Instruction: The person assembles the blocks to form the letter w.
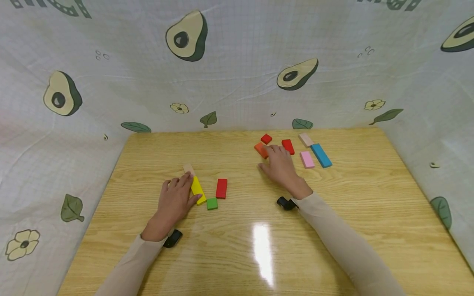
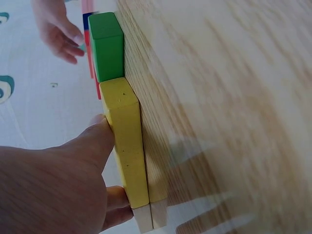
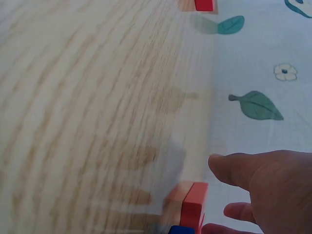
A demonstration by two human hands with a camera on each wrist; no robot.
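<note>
My left hand (image 1: 175,199) rests over a long yellow block (image 1: 198,191) on the table, thumb and fingers touching it and spread loosely. A beige block (image 1: 188,168) lines up against the yellow block's far end, partly under the fingertips. Close to the thumb, a small green block (image 1: 212,204) touches the yellow block's near end, with a red block (image 1: 221,188) beside it. Farther off, my right hand (image 1: 281,166) reaches over an orange block (image 1: 260,149), index fingertip right at its edge, thumb held apart. In the right wrist view, the fingers hang relaxed by a red block (image 3: 194,204).
Around the right hand lie a small red block (image 1: 266,139), a longer red block (image 1: 288,146), a pink block (image 1: 307,159), a blue block (image 1: 321,155) and a pale block (image 1: 305,140). A patterned cloth (image 1: 237,82) hangs behind the wooden table (image 1: 370,197).
</note>
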